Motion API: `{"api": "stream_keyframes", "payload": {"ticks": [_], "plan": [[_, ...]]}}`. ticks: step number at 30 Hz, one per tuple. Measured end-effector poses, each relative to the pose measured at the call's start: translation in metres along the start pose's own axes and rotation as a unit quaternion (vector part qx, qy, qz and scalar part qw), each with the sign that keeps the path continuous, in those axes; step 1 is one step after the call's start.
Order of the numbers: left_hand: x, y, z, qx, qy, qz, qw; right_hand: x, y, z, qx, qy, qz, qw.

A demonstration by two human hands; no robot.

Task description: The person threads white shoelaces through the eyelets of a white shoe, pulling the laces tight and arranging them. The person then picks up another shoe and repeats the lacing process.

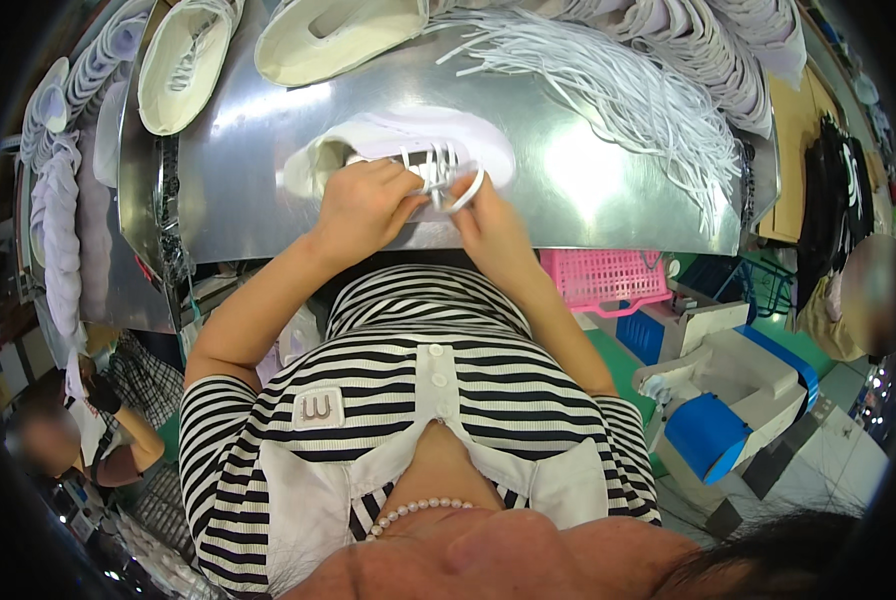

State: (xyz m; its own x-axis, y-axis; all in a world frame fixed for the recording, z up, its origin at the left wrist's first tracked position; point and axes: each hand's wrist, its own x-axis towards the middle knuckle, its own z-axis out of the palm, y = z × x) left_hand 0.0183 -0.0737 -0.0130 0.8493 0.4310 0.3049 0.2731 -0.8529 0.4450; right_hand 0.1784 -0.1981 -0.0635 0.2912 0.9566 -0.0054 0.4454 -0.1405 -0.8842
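Observation:
A white shoe upper (468, 128) lies on its side on the metal table, its toe toward the right. White shoelace (438, 165) crosses its eyelets in several rows. My left hand (366, 208) is closed over the upper's near side, with thumb and fingers pinching the lace at the eyelets. Beside it my right hand (492, 228) pinches the lace too, and a loop of it stands up at the fingertips. The fingers partly hide the lower eyelets, and the right fingertips are slightly blurred.
Loose white laces (608, 80) spread over the table's (258, 190) far right. Two pale uppers, one laced (186, 70) and one without visible lace (288, 50), stand at the far left. Stacked uppers (703, 45) line the back. A pink basket (603, 278) and a machine (738, 390) are at right.

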Motion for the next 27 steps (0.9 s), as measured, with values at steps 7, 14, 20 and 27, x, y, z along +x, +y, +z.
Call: {"api": "stream_keyframes", "payload": {"ticks": [7,14,20,27], "plan": [[-0.008,0.000,0.005,0.034,0.039,0.062,0.997,0.021,-0.047,-0.045,-0.043,0.014,-0.191,0.981],[-0.013,-0.005,0.011,0.080,0.095,0.093,0.988,0.042,-0.037,-0.015,-0.249,-0.082,-0.093,0.961],[-0.010,-0.008,0.010,0.019,0.043,0.106,0.993,0.056,-0.030,-0.024,-0.048,-0.103,-0.053,0.992],[-0.003,-0.004,0.003,-0.017,-0.012,0.121,0.992,0.099,-0.066,-0.161,0.350,0.275,-0.182,0.877]]}}
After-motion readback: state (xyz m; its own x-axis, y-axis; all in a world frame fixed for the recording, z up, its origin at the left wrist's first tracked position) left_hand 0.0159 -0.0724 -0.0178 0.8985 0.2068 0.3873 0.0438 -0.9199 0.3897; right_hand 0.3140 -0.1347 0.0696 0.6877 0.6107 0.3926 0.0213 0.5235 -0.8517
